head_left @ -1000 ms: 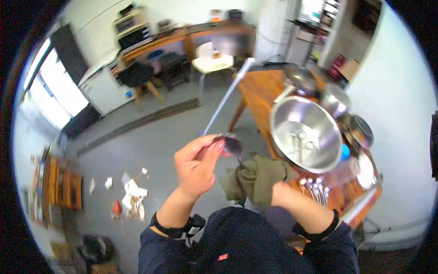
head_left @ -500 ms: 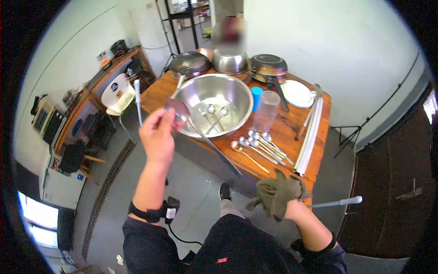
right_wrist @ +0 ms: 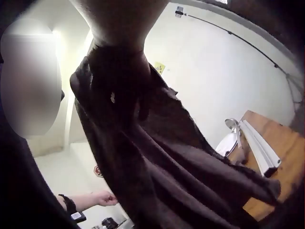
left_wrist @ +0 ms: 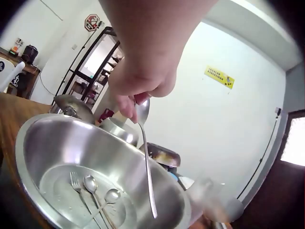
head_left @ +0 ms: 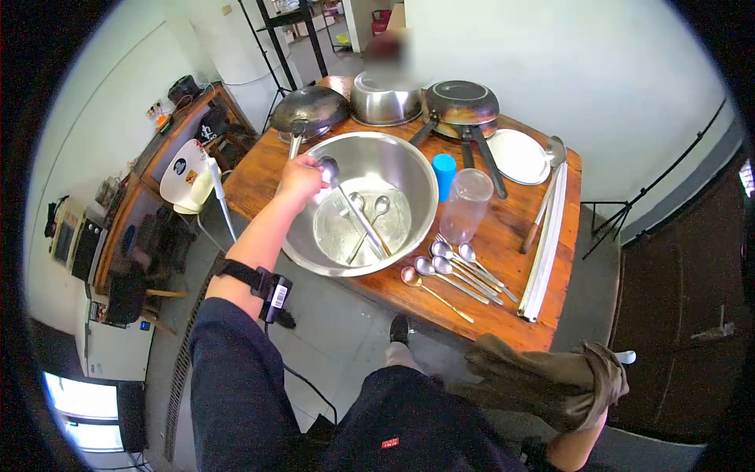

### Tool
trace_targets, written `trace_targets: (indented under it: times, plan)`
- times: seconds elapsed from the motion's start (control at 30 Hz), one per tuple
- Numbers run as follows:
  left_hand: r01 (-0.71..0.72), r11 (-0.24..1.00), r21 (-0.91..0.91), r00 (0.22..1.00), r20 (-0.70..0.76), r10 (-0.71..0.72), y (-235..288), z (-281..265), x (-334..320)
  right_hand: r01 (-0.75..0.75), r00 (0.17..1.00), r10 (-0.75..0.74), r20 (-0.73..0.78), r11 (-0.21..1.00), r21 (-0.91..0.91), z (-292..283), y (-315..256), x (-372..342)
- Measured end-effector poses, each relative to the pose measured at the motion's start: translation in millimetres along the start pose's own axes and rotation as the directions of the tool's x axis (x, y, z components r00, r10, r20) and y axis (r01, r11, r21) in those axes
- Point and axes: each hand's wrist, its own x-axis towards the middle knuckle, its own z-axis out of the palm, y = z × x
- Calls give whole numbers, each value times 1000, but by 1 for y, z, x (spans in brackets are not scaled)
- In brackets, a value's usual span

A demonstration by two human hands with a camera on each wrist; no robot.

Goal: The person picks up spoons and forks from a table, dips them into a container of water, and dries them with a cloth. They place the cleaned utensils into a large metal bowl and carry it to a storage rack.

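Note:
My left hand (head_left: 303,179) pinches a long-handled metal spoon (head_left: 329,167) by its bowl, at the left side of a wide steel basin (head_left: 417,193). In the left wrist view, the handle of the spoon (left_wrist: 148,162) slants down over the basin. A fork (left_wrist: 75,181) and two spoons (left_wrist: 113,195) lie on the basin's wet bottom. Down at the right, my right forearm (head_left: 578,448) ends in an olive cloth (head_left: 543,381), which drapes over the hand and hides its fingers. In the right wrist view the cloth (right_wrist: 157,162) hangs in long folds from the hand's grip.
Several spoons (head_left: 460,275) lie on the wooden table (head_left: 519,275), near a clear plastic cup (head_left: 465,206) and a blue cup (head_left: 443,175). Pans (head_left: 462,106), a steel pot (head_left: 385,102), a white plate (head_left: 517,157), a ladle (head_left: 555,153) and metal strips (head_left: 544,244) stand around.
My left hand has brought the spoon over the basin. My right hand has moved away to the lower right, and the bunched cloth now hangs loose. The view has turned toward the table.

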Motion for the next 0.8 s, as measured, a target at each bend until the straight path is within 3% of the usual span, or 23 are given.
trace_targets:
  times: [0.2,0.33,0.43,0.47,0.57,0.63,0.8]
  plan:
    - [4,977,215,965,257,-60,-46,40,79,-226,956,208,-208,972,-69,25,-10,9]
    - [-179,946,270,924,375,67,-94,80,129,-334,909,290,-299,937,-105,37,-20,17]
    - [-127,902,413,877,471,-92,-95,104,132,-388,878,326,-350,913,-125,40,-30,18]
    - [-339,846,411,861,498,103,-130,117,148,-404,869,336,-363,906,-129,39,-32,17]
    - [-337,834,436,773,634,-19,-109,130,131,-433,851,352,-390,890,-142,39,-43,19]
    - [-431,770,470,765,642,36,-102,135,121,-441,844,356,-401,886,-142,39,-46,22]
    - [-499,780,378,725,675,136,-119,147,122,-544,779,456,-430,833,-102,40,-50,26]
